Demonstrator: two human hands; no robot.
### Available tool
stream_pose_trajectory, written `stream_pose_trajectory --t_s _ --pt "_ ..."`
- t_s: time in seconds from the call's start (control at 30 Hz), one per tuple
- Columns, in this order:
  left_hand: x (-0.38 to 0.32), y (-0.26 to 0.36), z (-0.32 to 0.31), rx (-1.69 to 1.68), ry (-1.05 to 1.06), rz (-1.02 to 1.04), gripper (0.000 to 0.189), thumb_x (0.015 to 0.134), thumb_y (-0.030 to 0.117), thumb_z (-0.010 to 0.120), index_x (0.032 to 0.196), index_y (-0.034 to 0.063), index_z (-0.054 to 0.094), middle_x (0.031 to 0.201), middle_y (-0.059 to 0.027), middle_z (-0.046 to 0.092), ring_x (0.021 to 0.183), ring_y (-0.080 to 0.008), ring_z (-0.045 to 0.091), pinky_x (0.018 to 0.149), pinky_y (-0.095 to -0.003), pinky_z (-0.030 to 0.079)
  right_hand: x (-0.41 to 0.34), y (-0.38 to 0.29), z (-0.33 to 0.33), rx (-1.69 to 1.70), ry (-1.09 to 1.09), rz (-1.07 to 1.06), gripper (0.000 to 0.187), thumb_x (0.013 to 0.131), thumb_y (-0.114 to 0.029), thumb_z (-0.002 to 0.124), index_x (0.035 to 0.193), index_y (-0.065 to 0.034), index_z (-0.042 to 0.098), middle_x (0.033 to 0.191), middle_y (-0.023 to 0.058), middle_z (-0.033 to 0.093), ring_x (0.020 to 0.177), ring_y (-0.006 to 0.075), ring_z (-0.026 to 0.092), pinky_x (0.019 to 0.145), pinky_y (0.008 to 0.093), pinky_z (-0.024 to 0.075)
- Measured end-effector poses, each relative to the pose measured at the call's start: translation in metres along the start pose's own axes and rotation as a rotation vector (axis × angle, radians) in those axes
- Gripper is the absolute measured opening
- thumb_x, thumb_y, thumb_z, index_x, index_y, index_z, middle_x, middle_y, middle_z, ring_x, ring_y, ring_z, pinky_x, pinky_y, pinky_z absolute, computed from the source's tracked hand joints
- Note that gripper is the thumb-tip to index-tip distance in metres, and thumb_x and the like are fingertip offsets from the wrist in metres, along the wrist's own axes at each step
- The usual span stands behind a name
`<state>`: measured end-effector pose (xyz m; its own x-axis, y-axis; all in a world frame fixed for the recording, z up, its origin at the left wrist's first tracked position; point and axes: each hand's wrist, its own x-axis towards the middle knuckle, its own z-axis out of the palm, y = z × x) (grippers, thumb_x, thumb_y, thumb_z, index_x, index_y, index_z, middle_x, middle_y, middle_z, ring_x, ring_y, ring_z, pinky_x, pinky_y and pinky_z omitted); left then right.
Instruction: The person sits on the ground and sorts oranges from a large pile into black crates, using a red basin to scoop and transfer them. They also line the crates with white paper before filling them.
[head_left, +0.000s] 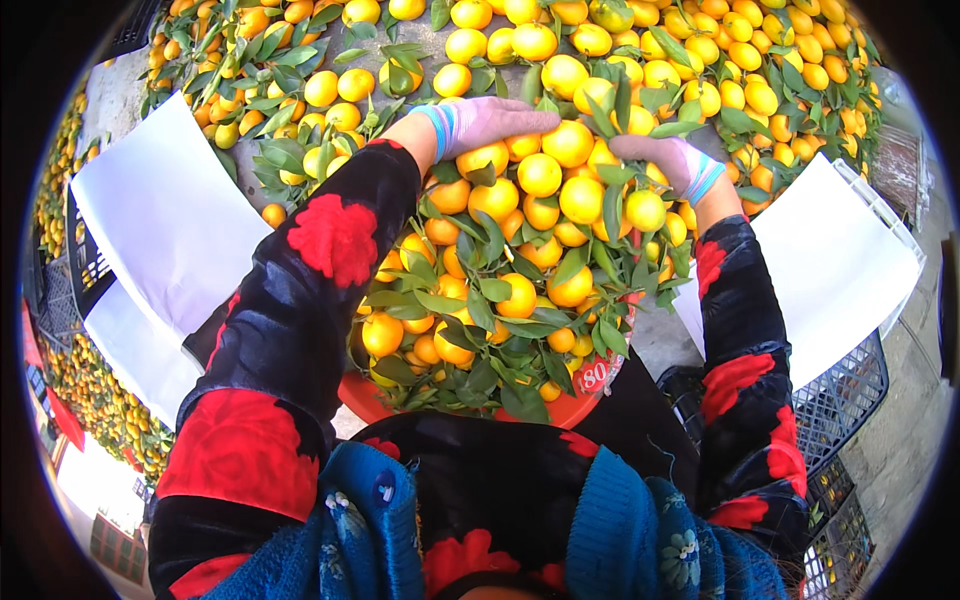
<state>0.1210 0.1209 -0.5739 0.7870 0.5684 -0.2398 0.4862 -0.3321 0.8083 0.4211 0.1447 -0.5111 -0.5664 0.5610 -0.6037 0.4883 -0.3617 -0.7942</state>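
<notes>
A red plastic basin (574, 409) sits against my lap, heaped with orange citrus fruits (517, 295) and green leaves (523, 401). My left hand (487, 127), in a thin pale glove with a blue-striped cuff, lies over the far left part of the heap, fingers stretched to the right. Across from it my right hand (667, 156), gloved alike, curves around the far right side, its fingertips among fruits and leaves. Both hands rest against the fruit at the heap's far edge; whether either one grips a single fruit cannot be told, as the fingers are partly hidden.
More loose citrus with leaves (742, 56) spreads over the ground beyond the basin. White sheets lie over crates at the left (176, 217) and right (832, 270). A grey-blue plastic crate (844, 401) stands at the right, with dark crates holding fruit below it.
</notes>
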Motion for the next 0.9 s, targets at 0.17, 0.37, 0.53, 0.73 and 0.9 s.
stream_pose_trajectory --t_s 0.17,0.37,0.53,0.73,0.9 --pt "-0.041 0.075 0.008 -0.324 -0.030 -0.108 0.057 0.092 0.047 0.051 0.128 0.0024 0.053 0.129 -0.0151 0.055 0.121 -0.0244 0.050 0.106 -0.0329 0.035 -0.060 -0.024 0.066 0.503 -0.101 0.267 0.044 0.083 -0.035 0.067 0.116 -0.0064 0.064 0.107 0.0054 0.065 0.093 0.0110 0.060 0.078 0.0277 0.0490" --pt "-0.137 0.145 0.048 -0.439 0.173 -0.458 0.047 0.088 0.043 0.060 0.118 0.0064 0.060 0.113 -0.0113 0.064 0.109 -0.0225 0.058 0.095 -0.0325 0.043 -0.098 -0.031 0.174 -0.010 0.191 -0.035 0.051 0.074 -0.033 0.073 0.117 -0.0089 0.060 0.107 0.0088 0.063 0.098 0.0229 0.058 0.088 0.0347 0.0457" --pt "-0.185 0.184 0.095 -0.125 0.443 -0.383 0.037 0.083 0.034 0.063 0.111 0.0108 0.065 0.108 -0.0195 0.062 0.103 -0.0339 0.059 0.087 -0.0374 0.048 -0.137 -0.007 0.238 -0.445 0.465 -0.463 0.061 0.067 -0.034 0.077 0.118 -0.0067 0.058 0.123 0.0163 0.053 0.114 0.0358 0.050 0.098 0.0419 0.0408" --pt "-0.220 0.232 0.151 0.389 0.534 -0.098 0.035 0.078 0.039 0.067 0.108 0.0198 0.065 0.131 -0.0141 0.052 0.127 -0.0348 0.042 0.107 -0.0479 0.032 -0.201 0.025 0.300 -0.956 0.320 -0.068 0.077 0.062 -0.033 0.079 0.130 -0.0106 0.049 0.130 0.0161 0.047 0.123 0.0404 0.042 0.104 0.0471 0.0379" --pt "-0.251 0.223 0.129 0.476 0.938 -0.167 0.029 0.081 0.030 0.067 0.105 0.0149 0.067 0.119 -0.0135 0.059 0.114 -0.0337 0.053 0.098 -0.0439 0.040 -0.223 0.012 0.276 -0.552 0.212 -0.020 0.086 0.060 -0.039 0.078 0.133 -0.0050 0.048 0.133 0.0212 0.047 0.123 0.0351 0.046 0.103 0.0377 0.0385"
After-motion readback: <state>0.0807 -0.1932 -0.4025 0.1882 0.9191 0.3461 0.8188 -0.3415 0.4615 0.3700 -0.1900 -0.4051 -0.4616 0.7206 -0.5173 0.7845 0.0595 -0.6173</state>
